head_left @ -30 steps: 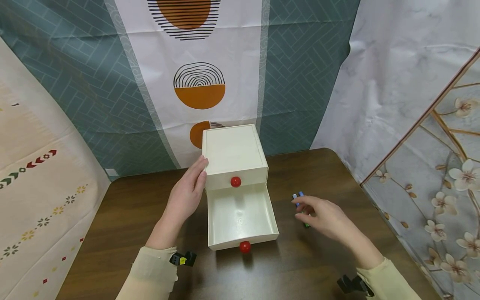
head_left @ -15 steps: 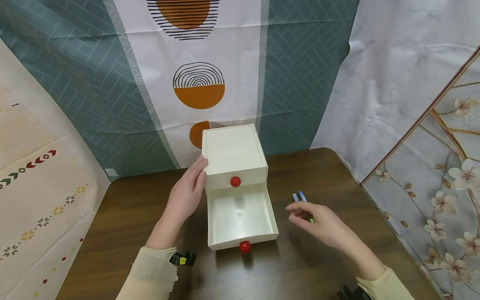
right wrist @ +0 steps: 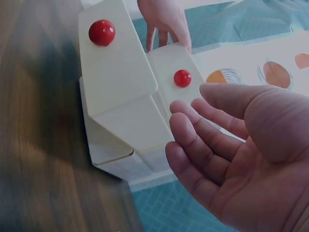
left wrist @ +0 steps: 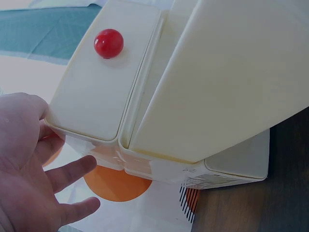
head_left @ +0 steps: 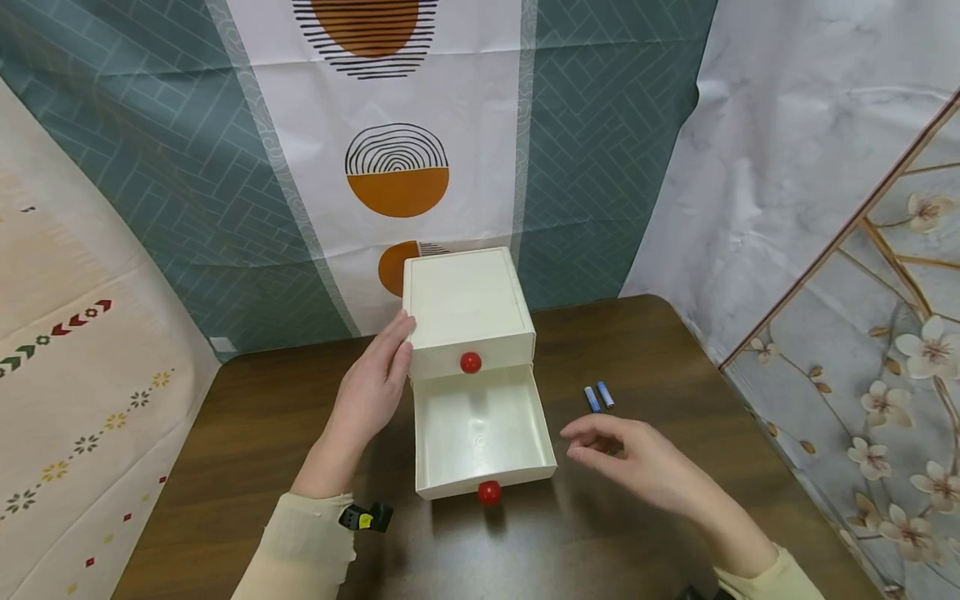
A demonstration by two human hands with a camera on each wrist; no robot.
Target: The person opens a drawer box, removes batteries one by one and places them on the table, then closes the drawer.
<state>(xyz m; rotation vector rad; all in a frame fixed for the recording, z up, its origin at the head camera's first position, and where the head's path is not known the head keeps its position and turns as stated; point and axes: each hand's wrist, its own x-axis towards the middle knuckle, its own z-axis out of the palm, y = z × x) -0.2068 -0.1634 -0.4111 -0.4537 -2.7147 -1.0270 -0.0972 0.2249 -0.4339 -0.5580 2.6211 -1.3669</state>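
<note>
Cream plastic at the centre of the head view: see a drawer unit (head_left: 467, 300) on a dark brown wooden table (head_left: 262, 417). Find its upper front closed, with a red knob (head_left: 471, 362), and its lower drawer (head_left: 480, 429) pulled out towards 6 o'clock, with a second red knob (head_left: 490, 492). At the unit's 9 o'clock, note the left hand (head_left: 371, 383) resting against the upper part, with extended fingers touching but not clenched around it. At 4 o'clock from the unit, note the right hand (head_left: 637, 462), near the pulled-out drawer but apart from it; in the right wrist view, make out loosely curved fingers, a bare palm and a released grip. At this hand's 11 o'clock, spot two small blue cylinders (head_left: 592, 400) lying side by side on the table. Behind, at 12 o'clock, see a teal and white cloth (head_left: 607, 167); towards 3 o'clock, a pale floral cloth (head_left: 870, 442).
</note>
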